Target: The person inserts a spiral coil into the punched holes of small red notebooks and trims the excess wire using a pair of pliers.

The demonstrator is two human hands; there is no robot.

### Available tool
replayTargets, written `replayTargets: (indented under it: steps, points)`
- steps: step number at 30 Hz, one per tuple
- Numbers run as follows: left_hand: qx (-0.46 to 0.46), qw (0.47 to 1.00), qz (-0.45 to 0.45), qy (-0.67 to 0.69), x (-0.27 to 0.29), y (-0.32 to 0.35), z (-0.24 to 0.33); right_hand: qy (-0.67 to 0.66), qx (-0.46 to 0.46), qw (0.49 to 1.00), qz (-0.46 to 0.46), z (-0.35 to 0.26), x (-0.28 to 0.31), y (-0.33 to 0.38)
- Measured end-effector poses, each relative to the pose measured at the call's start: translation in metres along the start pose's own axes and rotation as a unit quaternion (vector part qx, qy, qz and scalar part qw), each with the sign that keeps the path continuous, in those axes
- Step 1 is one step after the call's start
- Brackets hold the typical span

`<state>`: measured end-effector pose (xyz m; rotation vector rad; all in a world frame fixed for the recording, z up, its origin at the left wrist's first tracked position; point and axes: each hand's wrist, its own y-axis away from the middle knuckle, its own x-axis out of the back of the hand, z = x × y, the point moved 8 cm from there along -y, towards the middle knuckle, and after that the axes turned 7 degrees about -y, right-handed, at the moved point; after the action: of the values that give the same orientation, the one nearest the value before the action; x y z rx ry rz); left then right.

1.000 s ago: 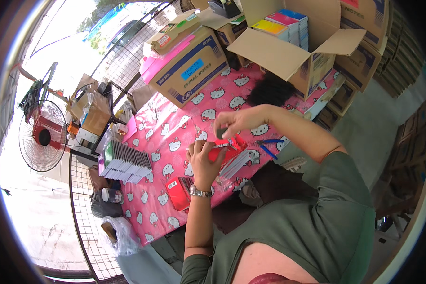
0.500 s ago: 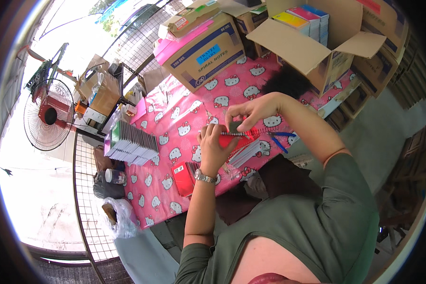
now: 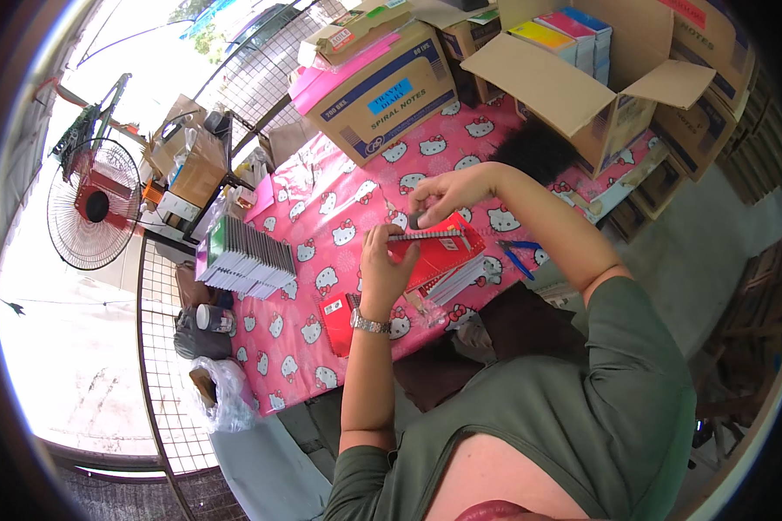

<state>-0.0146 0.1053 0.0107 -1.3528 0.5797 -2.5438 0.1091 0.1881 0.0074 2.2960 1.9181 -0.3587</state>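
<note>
A red notebook (image 3: pixel 465 247) with a dark spiral coil along its far edge is gripped at its left end by my left hand (image 3: pixel 386 267), thumb on the near side and fingers on the far side. Just beyond the coil, my right hand (image 3: pixel 447 193) pinches a small dark piece (image 3: pixel 415 221) whose kind I cannot make out. Loose coil wire seems to stick out past the notebook's right end. Below it lie notebooks with white page edges (image 3: pixel 456 282). Another red notebook (image 3: pixel 334 326) rests left of my left wrist. Blue-handled pliers (image 3: pixel 519 259) lie to the right.
A pink patterned cloth (image 3: pixel 308 295) covers the table. At the left stands a tall stack of bound notebooks (image 3: pixel 250 260). Cardboard boxes (image 3: pixel 389 100) line the far side, an open one (image 3: pixel 539 82) holding colourful notebooks. A fan (image 3: pixel 96 206) stands far left.
My right hand has moved slightly left and away from the coil, with the small dark piece still in its fingers. More of the red cover shows. The whole view has shifted slightly.
</note>
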Motion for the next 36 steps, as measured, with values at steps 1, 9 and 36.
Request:
replayTargets:
  steps: [1, 9, 36]
  points:
    - [0.003, 1.000, -0.005, 0.009, 0.000, 0.001, -0.007, -0.018, -0.001, 1.000, 0.008, 0.001, 0.000, -0.003]
    - [0.049, 0.990, -0.061, 0.121, -0.008, -0.001, -0.034, 0.027, -0.045, 0.999, -0.007, 0.005, 0.004, -0.019]
    - [0.175, 0.942, 0.101, 0.267, -0.003, 0.023, -0.036, 0.695, -0.074, 0.701, 0.142, -0.029, -0.024, -0.026]
